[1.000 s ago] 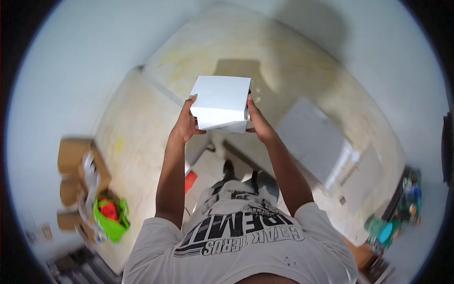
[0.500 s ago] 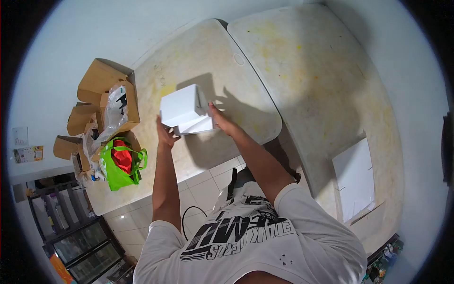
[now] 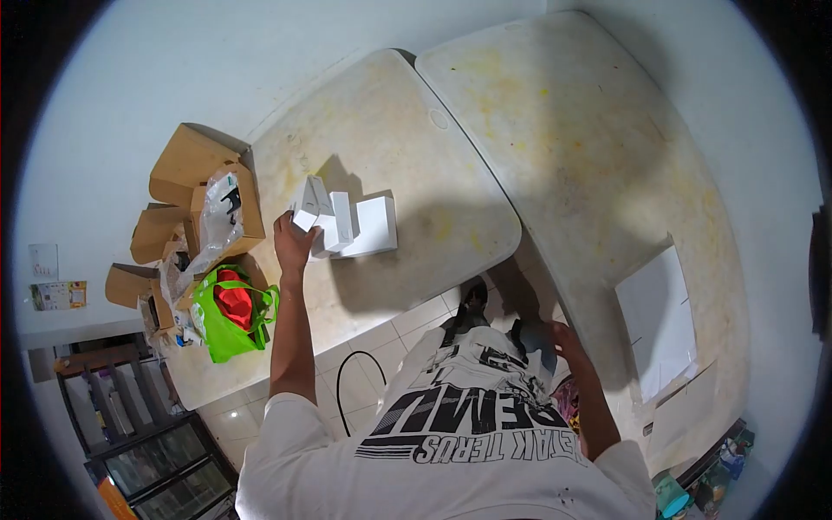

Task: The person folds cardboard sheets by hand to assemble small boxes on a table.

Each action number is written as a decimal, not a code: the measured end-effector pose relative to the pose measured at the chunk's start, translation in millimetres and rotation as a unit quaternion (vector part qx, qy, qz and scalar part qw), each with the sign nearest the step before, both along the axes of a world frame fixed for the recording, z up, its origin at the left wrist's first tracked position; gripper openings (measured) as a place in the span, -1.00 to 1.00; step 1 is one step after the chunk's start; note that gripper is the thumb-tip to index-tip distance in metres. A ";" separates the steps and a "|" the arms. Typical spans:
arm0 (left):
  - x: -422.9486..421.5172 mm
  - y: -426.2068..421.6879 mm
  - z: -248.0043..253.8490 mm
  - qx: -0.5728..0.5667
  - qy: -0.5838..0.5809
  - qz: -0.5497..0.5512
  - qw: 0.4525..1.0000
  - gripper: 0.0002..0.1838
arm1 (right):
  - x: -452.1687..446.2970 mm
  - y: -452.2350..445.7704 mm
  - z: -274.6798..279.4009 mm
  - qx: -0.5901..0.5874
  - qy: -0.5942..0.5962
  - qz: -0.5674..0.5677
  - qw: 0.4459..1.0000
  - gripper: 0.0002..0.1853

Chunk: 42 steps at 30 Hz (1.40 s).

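My left hand (image 3: 293, 243) is closed on the near left side of a white box (image 3: 307, 201), which stands tilted over the left table. Close to its right side is a narrow white box (image 3: 341, 218), upright. A larger flat white box (image 3: 374, 227) lies behind and to the right of these two; where they touch one another is hard to make out. Down by my right hip, beside the edge of the right table, hangs my right hand (image 3: 566, 341). Its fingers are loosely apart with nothing seen in them.
Opened cardboard boxes (image 3: 178, 169) with clear plastic wrap stand along the left wall. A green bag (image 3: 217, 325) with red cloth inside sits in front of them. A white sheet (image 3: 656, 321) lies on the right table (image 3: 572, 182). A gap separates the two tables.
Both hands were around the stacked white boxes. Now the boxes stand apart on the table, my left hand stays on one, and my right hand has dropped to my right side.
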State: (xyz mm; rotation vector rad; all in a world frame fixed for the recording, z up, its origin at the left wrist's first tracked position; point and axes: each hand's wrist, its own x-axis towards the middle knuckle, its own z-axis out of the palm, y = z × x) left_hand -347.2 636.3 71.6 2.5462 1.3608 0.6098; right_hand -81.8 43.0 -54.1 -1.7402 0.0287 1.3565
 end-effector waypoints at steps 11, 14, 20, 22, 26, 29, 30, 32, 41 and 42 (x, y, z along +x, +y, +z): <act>26.3 -71.1 3.8 0.106 0.041 -0.220 0.969 -0.28 | -31.4 62.9 38.7 0.144 -0.018 -0.183 0.972 -0.59; 31.2 -83.2 -7.3 0.124 0.025 -0.258 0.958 -0.26 | -38.8 43.2 54.5 0.136 -0.085 -0.195 0.968 -0.60; 30.3 -93.3 -4.2 0.156 0.006 -0.252 0.955 -0.33 | -56.1 -54.5 43.5 0.062 -0.191 -0.343 0.918 -0.65; 42.8 -96.5 -0.2 0.194 -0.017 -0.240 0.951 -0.35 | -64.4 -83.3 48.6 0.052 -0.209 -0.437 0.874 -0.70; 141.7 -168.4 -3.2 0.070 -0.211 -0.311 0.924 -0.58 | -62.0 -152.0 44.1 0.015 -0.260 -0.579 0.773 -0.71; 242.5 -280.6 -26.8 -0.164 -0.175 -0.450 0.861 -0.77 | -34.4 -229.8 13.0 -0.154 -0.422 -0.624 0.640 -0.64; 274.4 -333.6 -20.5 -0.200 -0.131 -0.518 0.821 -0.70 | -26.2 -256.8 8.2 -0.207 -0.459 -0.642 0.579 -0.57; 322.1 -422.3 -30.6 -0.168 -0.057 -0.626 0.759 -0.41 | -20.4 -323.0 -0.6 -0.399 -0.470 -0.554 0.559 -0.46; 363.0 -633.7 -71.2 0.007 0.208 -0.762 0.614 -0.03 | -2.2 -417.6 30.1 -0.533 -0.498 -0.047 0.682 -0.37; 360.0 -635.4 -72.3 0.009 0.203 -0.756 0.623 -0.03 | -4.9 -422.3 22.1 -0.499 -0.512 -0.120 0.689 -0.44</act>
